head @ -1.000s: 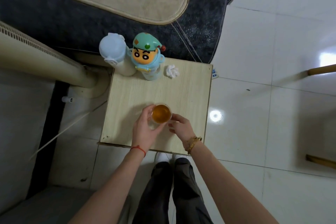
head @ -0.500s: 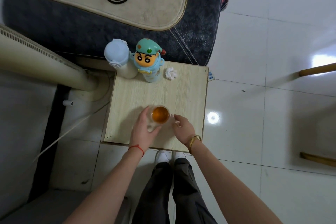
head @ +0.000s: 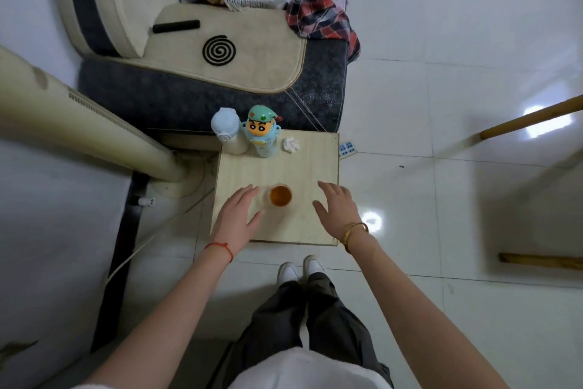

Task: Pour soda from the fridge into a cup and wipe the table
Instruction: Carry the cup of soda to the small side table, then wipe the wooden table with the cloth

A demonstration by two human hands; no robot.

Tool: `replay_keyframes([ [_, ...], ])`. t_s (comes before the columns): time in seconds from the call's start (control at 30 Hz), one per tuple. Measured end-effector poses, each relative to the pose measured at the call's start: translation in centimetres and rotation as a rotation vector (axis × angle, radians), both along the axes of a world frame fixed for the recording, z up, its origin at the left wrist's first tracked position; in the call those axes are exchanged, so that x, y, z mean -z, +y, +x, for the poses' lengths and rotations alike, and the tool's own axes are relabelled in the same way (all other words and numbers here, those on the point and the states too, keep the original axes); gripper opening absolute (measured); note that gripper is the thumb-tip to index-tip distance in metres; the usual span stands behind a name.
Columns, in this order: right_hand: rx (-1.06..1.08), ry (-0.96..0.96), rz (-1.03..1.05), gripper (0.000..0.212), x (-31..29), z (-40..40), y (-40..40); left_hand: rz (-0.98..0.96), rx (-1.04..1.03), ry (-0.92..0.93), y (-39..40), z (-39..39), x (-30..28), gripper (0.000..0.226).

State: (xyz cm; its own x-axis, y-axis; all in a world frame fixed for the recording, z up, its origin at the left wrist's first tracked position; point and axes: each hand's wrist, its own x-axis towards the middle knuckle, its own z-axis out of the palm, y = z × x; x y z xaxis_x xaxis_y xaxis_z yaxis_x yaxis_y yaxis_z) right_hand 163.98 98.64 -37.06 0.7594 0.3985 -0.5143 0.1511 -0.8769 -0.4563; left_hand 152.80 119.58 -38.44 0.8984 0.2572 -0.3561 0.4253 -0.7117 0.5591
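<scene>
Small clear round cup [head: 280, 195] of amber soda upright near square pale woodgrain table's [head: 318, 164] centre. At nine o'clock, left hand [head: 237, 219] flat, fingers spread, holding nothing; at three o'clock, right hand [head: 336, 206] likewise, apart from cup.

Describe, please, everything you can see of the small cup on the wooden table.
The cup is small, round and looks like clear plastic or glass. It stands upright and holds amber liquid nearly to the rim. It sits on the light wooden table, toward the near edge. The left hand lies open beside it, fingertips close to its wall; contact cannot be told. The right hand is open and clearly apart.
</scene>
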Motion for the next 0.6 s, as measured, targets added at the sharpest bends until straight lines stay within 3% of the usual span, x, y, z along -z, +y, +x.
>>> replay_keyframes([
  [0.27, 0.050, -0.107, 0.014, 0.052, -8.1, -3.4, -4.5, 0.021, 0.156, -0.044, -1.8, -0.6, -8.1, 0.054],
  [0.6, 0.268, -0.217, 0.013, 0.052, -14.7, -7.4, -11.9, -0.003, 0.336, -0.086, -6.3, -0.4, -15.1, 0.053],
])
